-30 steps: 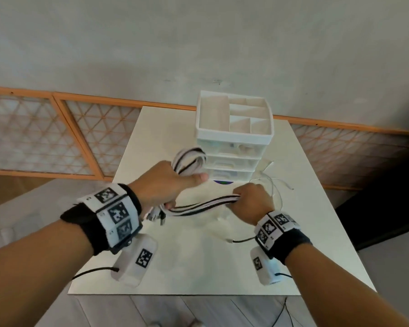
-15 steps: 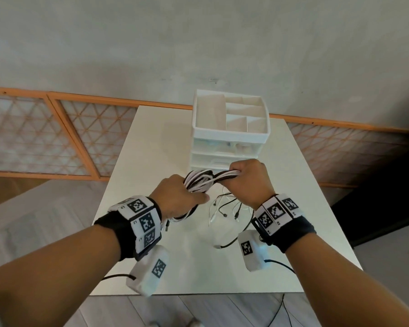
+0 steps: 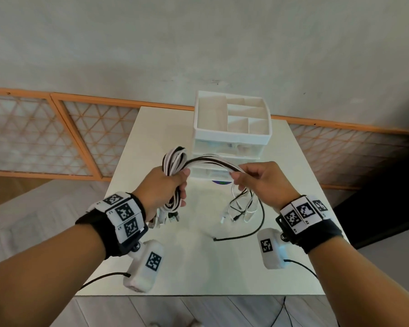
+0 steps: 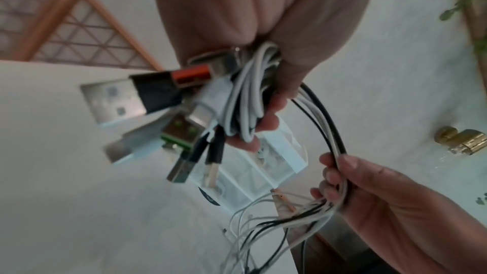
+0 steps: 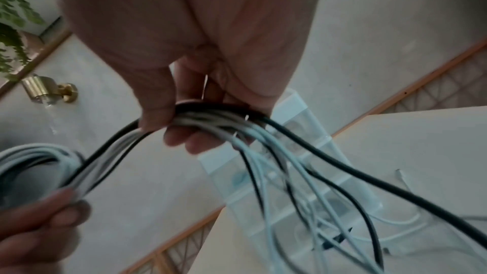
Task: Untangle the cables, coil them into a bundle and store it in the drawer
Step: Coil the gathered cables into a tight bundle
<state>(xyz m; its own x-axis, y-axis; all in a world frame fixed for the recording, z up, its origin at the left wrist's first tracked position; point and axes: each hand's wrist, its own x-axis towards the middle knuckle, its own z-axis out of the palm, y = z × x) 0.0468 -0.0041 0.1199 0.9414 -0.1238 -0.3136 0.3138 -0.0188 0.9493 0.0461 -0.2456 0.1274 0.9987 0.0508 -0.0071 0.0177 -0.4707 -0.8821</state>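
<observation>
My left hand [image 3: 162, 185] is curled tight round the cables [image 3: 175, 159], black ones and white ones wound in loops. The loops stick up above my fist and the plugs [image 4: 147, 99] hang out below it. My right hand [image 3: 261, 182] pinches the same cables a little way along, thumb on one side and fingers [image 4: 326, 174] on the other, so a short bridge of cables runs between my two hands. Under my right hand the loose ends [image 3: 241, 208] drop down and lie in a messy heap on the white table [image 3: 198, 267]. One black end [image 3: 236, 237] trails out toward me on the table.

Just behind my hands stands the white box of drawers [image 3: 232, 147]. The drawers look pushed in. My hands and the cables hide part of its front. On top it has an open tray [image 3: 232, 116] with little rooms in it. Behind the table is a grey wall [image 3: 198, 43] with orange wooden panels [image 3: 57, 135] along the bottom
</observation>
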